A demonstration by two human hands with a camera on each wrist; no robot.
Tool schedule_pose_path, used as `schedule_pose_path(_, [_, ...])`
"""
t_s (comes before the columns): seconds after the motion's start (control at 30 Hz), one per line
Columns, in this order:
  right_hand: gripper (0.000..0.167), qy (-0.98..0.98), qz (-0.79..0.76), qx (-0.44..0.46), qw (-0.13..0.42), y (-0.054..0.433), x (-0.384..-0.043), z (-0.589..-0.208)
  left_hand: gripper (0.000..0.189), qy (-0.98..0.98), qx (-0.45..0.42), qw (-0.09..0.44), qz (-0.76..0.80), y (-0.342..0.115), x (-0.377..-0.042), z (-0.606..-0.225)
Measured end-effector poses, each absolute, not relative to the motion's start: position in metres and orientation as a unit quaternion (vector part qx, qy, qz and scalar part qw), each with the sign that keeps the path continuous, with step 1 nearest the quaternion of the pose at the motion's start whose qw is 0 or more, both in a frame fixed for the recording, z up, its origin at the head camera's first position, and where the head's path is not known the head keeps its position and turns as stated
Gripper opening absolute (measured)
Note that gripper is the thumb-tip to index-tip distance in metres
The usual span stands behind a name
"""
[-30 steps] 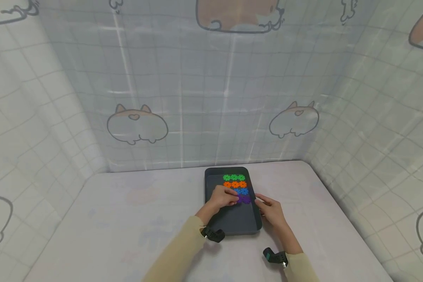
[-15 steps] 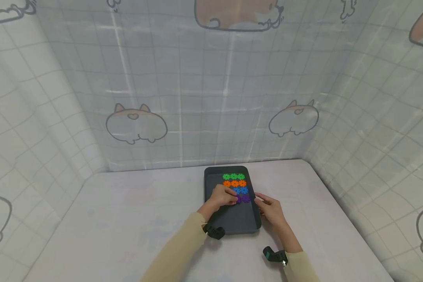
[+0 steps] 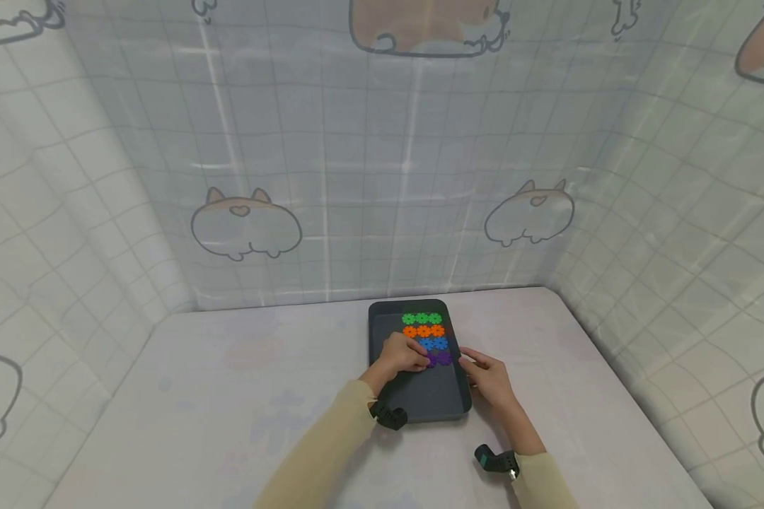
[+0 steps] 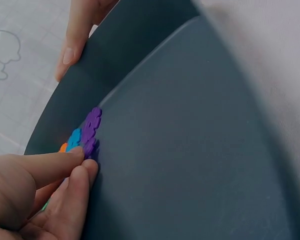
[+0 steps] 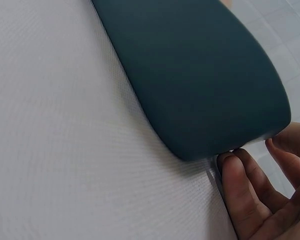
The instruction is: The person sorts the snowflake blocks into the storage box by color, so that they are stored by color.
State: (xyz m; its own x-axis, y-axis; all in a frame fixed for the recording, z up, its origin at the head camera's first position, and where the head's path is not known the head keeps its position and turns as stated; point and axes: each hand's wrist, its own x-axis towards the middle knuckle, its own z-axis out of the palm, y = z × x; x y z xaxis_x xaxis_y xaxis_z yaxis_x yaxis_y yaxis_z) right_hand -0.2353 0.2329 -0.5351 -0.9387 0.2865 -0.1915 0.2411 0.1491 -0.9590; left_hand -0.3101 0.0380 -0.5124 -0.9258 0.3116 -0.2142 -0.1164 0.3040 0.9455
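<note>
Inside a dark grey tray (image 3: 429, 396) lie flower-shaped plastic pieces in rows: green (image 3: 422, 319), orange (image 3: 424, 331), blue (image 3: 434, 343) and purple (image 3: 444, 358). My left hand (image 3: 402, 355) reaches over the tray's left wall and pinches a purple flower piece (image 4: 90, 147) between thumb and fingertips. That piece touches the other purple flowers (image 4: 92, 124) in its row. Its fingers hide the left end of the blue and purple rows. Outside the tray, my right hand (image 3: 492, 380) rests its fingertips on the right wall; no finger shows over the rim in the left wrist view.
A pale cloth covers the table (image 3: 242, 396) beneath the tray. Tiled-pattern curtains (image 3: 369, 177) with cartoon dogs enclose the back and both sides. Dark straps with small cameras (image 3: 391, 417) sit on both wrists.
The left fingers shift very slightly at the purple row, and the purple pieces move a little with them. The right hand stays at the tray's wall.
</note>
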Motion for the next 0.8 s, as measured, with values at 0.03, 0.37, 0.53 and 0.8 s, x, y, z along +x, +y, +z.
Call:
schedule_pose_path(0.03, [0.041,-0.758,0.629,-0.174,0.018,0.2328,-0.2355,-0.5352,0.010,0.791,0.060,0.182,0.582,0.0381,-0.3103,-0.5122])
schedule_pose_path(0.37, [0.043,-0.765,0.618,-0.182,0.017,0.2317,-0.2342,-0.5353,0.011,0.820,0.057,0.174,0.542,0.0404,-0.3151,-0.5138])
schedule_pose_path(0.53, [0.043,-0.764,0.620,-0.177,0.019,0.2322,-0.2335,-0.5363,0.014,0.821,0.057,0.173,0.541,0.0400,-0.3143,-0.5140])
schedule_pose_path(0.8, [0.041,-0.761,0.626,-0.170,0.021,0.2329,-0.2344,-0.5380,0.013,0.819,0.054,0.170,0.545,0.0401,-0.3126,-0.5123])
